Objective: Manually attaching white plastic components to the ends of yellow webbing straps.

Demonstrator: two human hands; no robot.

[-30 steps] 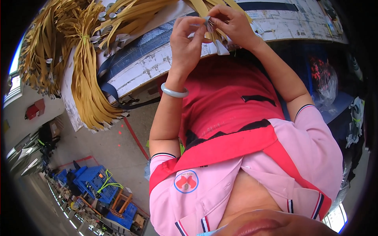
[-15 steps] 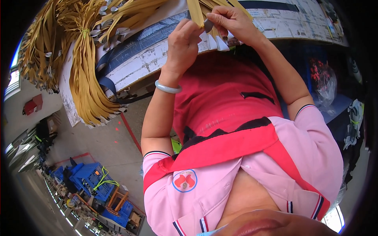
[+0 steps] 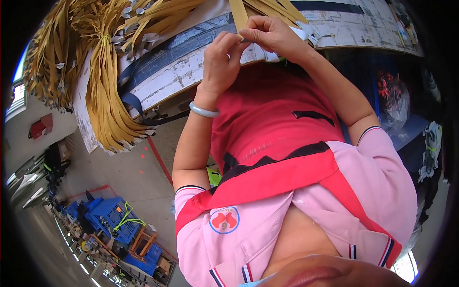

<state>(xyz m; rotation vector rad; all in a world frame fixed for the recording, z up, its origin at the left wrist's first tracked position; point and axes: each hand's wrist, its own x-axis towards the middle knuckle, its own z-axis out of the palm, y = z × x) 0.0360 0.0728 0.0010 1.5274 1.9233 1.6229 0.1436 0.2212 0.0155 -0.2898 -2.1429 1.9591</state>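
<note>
My left hand (image 3: 221, 63), with a pale bangle (image 3: 204, 110) on the wrist, is closed in a pinch at the near end of a flat mustard-yellow strip (image 3: 238, 16). My right hand (image 3: 279, 39) meets it there, thumb and forefinger pinching the same end. Only a small grey piece (image 3: 245, 40) of that end shows between the fingertips. More yellow strips (image 3: 275, 8) run under and beyond my right hand, and their whitish ends (image 3: 308, 32) stick out beside its wrist.
A large bundle of yellow strips (image 3: 103, 91) hangs over the table's left edge. The worn white table (image 3: 179, 79) carries dark blue bands (image 3: 327, 6). A clear plastic bag (image 3: 396, 103) is at the right. Blue crates (image 3: 112, 217) stand on the floor at lower left.
My fingertips have come closer together over the strip's end, covering most of the grey piece. My right hand has shifted slightly left and down, uncovering whitish strip ends beside it.
</note>
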